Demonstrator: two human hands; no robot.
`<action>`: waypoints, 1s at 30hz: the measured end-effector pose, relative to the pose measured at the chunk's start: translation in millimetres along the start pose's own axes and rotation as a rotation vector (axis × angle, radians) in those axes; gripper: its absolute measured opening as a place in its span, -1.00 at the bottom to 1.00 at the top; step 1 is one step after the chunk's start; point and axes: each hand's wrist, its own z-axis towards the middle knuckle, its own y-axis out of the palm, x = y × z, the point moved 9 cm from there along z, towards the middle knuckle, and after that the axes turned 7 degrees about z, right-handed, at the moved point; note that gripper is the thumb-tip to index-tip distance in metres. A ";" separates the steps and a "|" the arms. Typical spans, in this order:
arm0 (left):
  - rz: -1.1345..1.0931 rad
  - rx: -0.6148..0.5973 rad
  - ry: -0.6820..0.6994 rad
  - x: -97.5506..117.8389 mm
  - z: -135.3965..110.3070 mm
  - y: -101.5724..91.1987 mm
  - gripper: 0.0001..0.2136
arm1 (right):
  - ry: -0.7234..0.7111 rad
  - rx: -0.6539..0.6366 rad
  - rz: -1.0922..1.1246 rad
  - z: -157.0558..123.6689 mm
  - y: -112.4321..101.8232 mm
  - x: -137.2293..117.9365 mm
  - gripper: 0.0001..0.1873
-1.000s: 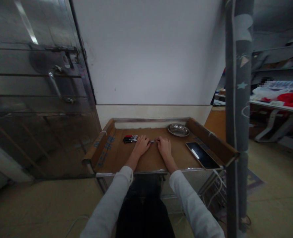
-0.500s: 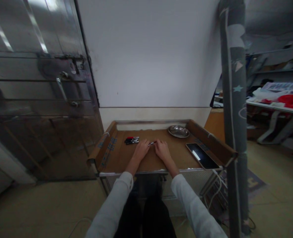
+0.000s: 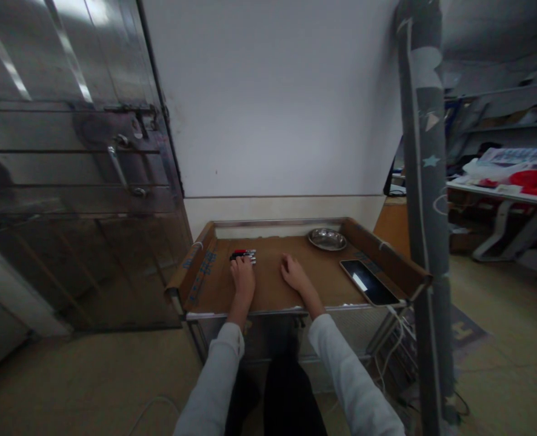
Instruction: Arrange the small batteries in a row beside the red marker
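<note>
Several pens [image 3: 245, 252], dark ones and a red one with silvery ends, lie side by side on the cardboard-lined tray, left of its middle. My left hand [image 3: 243, 276] is at their near edge, its fingers bent down and closed on a pen; the fingers partly cover the row. To the right, my right hand [image 3: 293, 274] rests low over the bare cardboard with its fingers curled in, and nothing shows in it. A gap separates the two hands.
A round metal dish [image 3: 327, 240] sits at the tray's back right corner. Nearer, a dark-screened phone [image 3: 369, 283] lies along the right side. Raised cardboard walls [image 3: 389, 261] edge the tray. A grey wrapped post [image 3: 425, 181] stands to the right, a metal door [image 3: 68, 181] to the left.
My left hand has moved left to the row of pens, taking the pen that was between both hands. My right hand stayed near its place, its fingers curled. The view shifted slightly.
</note>
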 end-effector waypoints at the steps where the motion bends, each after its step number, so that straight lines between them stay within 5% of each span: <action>1: 0.000 0.016 -0.023 -2.5 0.6 0.6 -0.76 | 0.002 -0.010 -0.019 -0.1 0.5 -0.4 -0.59; 6: -0.054 0.046 -0.003 1.6 2.5 1.3 -0.70 | 0.010 -0.039 -0.029 0.6 1.5 -1.2 -0.69; 13: -0.293 -0.050 0.392 37.3 -9.1 0.3 -0.84 | 0.001 -0.028 0.014 4.1 1.8 -0.6 -0.72; 24: -0.233 -0.049 0.302 33.3 -6.3 -7.3 -0.84 | -0.024 0.004 0.018 4.0 2.2 1.4 -0.73; 30: -0.037 0.072 -0.038 1.7 -7.6 -24.4 -0.80 | -0.032 -0.019 -0.023 4.0 3.1 -0.8 -0.74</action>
